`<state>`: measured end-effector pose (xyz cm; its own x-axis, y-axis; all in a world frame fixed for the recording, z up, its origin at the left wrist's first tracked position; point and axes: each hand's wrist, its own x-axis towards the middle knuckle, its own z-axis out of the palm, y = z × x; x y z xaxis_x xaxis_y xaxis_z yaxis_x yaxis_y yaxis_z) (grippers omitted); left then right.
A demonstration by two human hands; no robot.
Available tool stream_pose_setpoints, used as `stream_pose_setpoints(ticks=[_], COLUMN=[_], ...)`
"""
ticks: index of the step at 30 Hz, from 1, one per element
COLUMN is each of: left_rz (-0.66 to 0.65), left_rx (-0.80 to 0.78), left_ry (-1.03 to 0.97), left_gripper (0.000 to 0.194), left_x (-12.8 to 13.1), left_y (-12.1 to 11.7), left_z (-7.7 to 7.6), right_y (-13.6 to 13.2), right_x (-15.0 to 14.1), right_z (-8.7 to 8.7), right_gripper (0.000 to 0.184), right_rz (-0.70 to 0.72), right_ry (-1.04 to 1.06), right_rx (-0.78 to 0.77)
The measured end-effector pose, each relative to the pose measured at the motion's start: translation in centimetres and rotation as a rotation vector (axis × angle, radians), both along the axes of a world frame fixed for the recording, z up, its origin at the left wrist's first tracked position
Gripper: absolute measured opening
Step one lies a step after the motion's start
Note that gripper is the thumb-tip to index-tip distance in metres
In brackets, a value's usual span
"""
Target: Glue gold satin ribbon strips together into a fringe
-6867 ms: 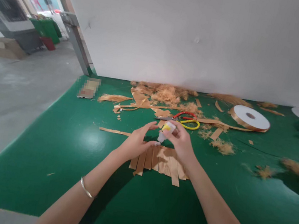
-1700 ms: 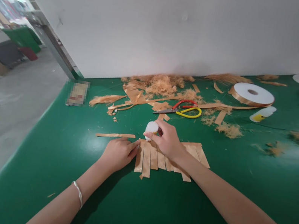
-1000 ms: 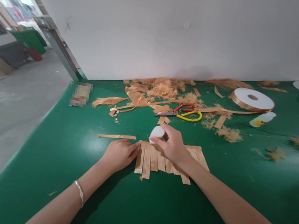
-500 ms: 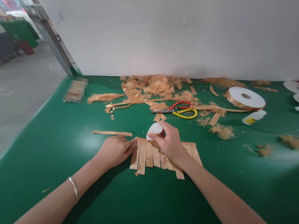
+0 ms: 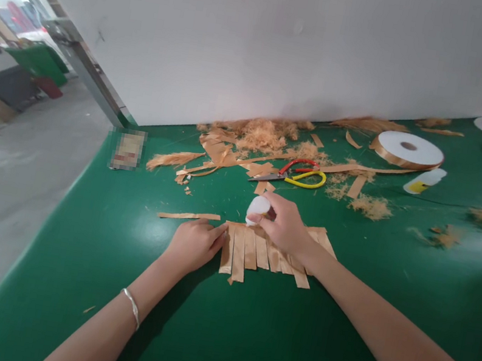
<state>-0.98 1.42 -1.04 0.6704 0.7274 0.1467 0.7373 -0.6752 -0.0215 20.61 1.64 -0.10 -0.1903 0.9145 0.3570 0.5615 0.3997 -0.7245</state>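
Now, ribbon-strip row (image 5: pixel 251 249): is lying flat on the green table (image 5: pixel 216 330), its long axis running left to right, its separate strips pointing toward the person with uneven ends.
Small white bottle (image 5: pixel 259 206): is hanging nozzle-down at the row's far edge, left of its middle, its long axis steep and tilting; whether the tip is touching, I cannot tell.
Right hand (image 5: pixel 285 224): is reaching over the row, fingers grasping the bottle.
Left hand (image 5: pixel 196 244): is resting at the row's left end, nearer to that corner, index finger touching it; the other fingers are curling under, and whether they are pinching anything, I cannot tell.
Loose ribbon strip (image 5: pixel 189 216): is lying off the row's left end.
Scissors (image 5: pixel 290 176): are resting beyond the row, blades pointing left.
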Motion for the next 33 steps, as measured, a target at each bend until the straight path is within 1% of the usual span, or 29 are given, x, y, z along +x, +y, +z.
stream_pose_setpoints(ticks=[9, 12, 14, 17, 20, 22, 26, 33], left_rz=[-0.017, -0.033, -0.048, -0.072, -0.09, -0.097, -0.101, -0.13], left_rx=[-0.004, 0.001, 0.018, 0.062, 0.13, 0.164, 0.187, 0.238], left_ry=[0.018, 0.013, 0.014, 0.011, 0.011, 0.019, 0.04, 0.023], left_gripper=[0.035, 0.037, 0.038, 0.038, 0.036, 0.035, 0.034, 0.034], left_x=[-0.1, -0.2, -0.3, -0.4, -0.5, -0.5, -0.4, -0.4], left_y=[0.0, -0.1, -0.1, 0.0, 0.0, 0.0, -0.1, -0.2], left_z=[-0.1, -0.1, -0.1, -0.2, -0.3, -0.3, -0.1, -0.3], right_y=[0.0, 0.0, 0.1, 0.3, 0.3, 0.2, 0.2, 1.2], right_x=[0.5, 0.9, 1.2, 1.3, 0.7, 0.1, -1.0, -2.3], right_z=[1.3, 1.7, 1.9, 1.9, 1.4, 1.1, 0.7, 0.0], right_gripper=[0.027, 0.028, 0.028, 0.023, 0.023, 0.024, 0.027, 0.028], right_rz=[0.061, 0.072, 0.039, -0.012, 0.025, 0.039, 0.039, 0.048], right_ry=[-0.119, -0.133, -0.078, 0.139, 0.345, 0.384, 0.372, 0.211], right_rx=[-0.06, -0.051, -0.045, -0.092, -0.198, -0.247, -0.266, -0.221])
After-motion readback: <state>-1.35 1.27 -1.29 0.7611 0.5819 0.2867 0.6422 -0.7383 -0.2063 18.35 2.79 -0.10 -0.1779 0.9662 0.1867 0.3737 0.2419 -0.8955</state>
